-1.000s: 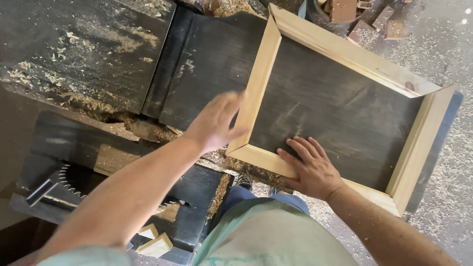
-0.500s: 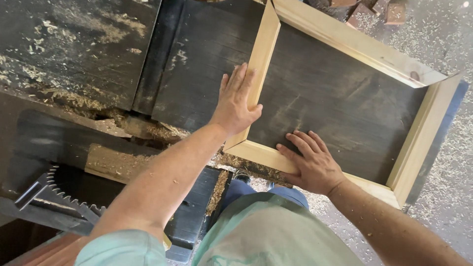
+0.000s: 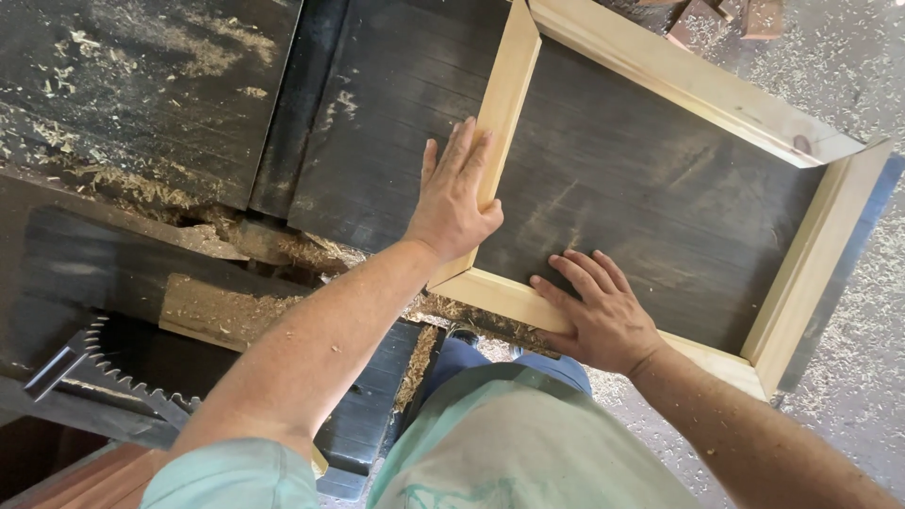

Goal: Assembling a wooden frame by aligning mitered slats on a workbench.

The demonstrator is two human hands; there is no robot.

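At the bottom of the frame the right hand [image 3: 603,316] lies flat, fingers spread, on the near rail of the pale wooden frame [image 3: 660,71], gripping nothing. Left of it, the left hand [image 3: 454,198] presses open-palmed along the frame's left rail, holding nothing. The frame lies in the centre and upper right on the dark machine table [image 3: 377,113], enclosing only bare dark surface. A toothed saw blade [image 3: 123,372] shows lower left. Since half a second ago, both hands have stayed on their rails.
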